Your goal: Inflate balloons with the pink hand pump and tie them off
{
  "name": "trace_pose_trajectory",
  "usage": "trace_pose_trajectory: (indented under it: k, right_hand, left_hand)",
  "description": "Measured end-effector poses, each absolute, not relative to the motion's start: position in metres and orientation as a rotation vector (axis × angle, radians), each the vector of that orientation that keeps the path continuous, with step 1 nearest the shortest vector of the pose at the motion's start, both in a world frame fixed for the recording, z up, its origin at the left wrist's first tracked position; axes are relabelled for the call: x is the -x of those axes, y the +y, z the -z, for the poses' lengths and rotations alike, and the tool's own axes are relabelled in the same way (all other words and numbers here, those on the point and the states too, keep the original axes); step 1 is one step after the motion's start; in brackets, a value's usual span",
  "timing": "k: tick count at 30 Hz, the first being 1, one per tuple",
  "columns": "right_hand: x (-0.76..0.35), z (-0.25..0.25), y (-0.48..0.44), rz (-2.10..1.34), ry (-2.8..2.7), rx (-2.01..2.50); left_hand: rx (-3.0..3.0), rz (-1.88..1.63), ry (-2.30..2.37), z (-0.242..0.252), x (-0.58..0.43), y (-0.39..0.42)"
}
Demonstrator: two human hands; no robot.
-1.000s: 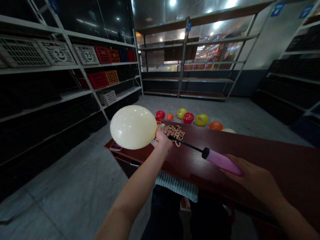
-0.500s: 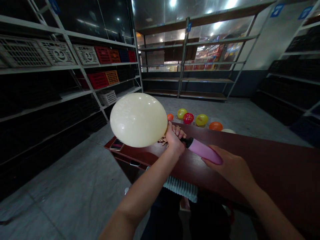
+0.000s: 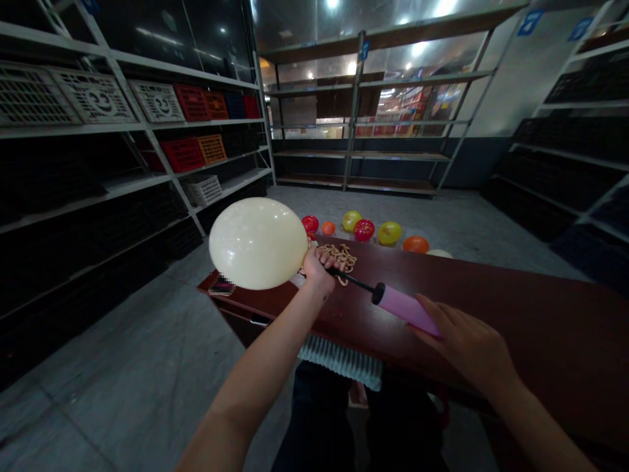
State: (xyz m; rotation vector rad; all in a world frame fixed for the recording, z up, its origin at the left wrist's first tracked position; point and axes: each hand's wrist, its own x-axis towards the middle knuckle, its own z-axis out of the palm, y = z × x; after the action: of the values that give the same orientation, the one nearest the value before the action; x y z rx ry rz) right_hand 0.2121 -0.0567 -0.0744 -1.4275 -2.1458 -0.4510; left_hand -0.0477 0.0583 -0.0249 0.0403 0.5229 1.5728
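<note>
A glossy cream balloon (image 3: 258, 242) is bulging smoothly oval; the left hand (image 3: 319, 267) is clamping its fingers at the neck, the right hand (image 3: 469, 344) gripping a pink pump (image 3: 403, 307).

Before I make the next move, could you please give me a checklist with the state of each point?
1. Left hand at the end of the cream balloon: ok, closed there.
2. Right hand on the pink pump: ok, gripping its barrel.
3. Black rod: ok, visible between barrel and left hand.
4. Pump-to-balloon fit: cannot tell, left hand covers it.
5. Balloon skin: ok, no tear visible on this side.
</note>
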Motion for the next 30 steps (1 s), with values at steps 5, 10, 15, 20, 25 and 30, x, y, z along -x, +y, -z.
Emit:
trace_pose_trajectory:
  k: [5,10,15,20,25,30]
  right_hand:
    - [-0.237,0.075,-0.068,0.459,-2.186,1.458]
    - [-0.245,0.079,-0.058,0.252,-2.16,1.561]
    - [-0.242,0.07,-0.043,-0.049,-2.089,1.705]
    - [-0.223,0.054,-0.037,-0.142,-2.104,1.685]
    - [-0.191,0.04,-0.036,0.041,-2.117,1.609]
    - [-0.18,0.045,-0.039,0.334,-2.161,1.553]
  left_hand:
    - [-0.024,-1.59,0.552,0.03,0.063,0.065]
    - [-0.035,-1.661,0.535,0.029,0.062,0.068]
    - [-0.095,-1.752,0.479,0.017,0.053,0.066]
    - [-0.145,-1.708,0.43,0.004,0.032,0.051]
    - [-0.168,-1.649,0.402,-0.002,0.006,0.034]
    - [-0.125,-1.591,0.435,0.001,0.005,0.039]
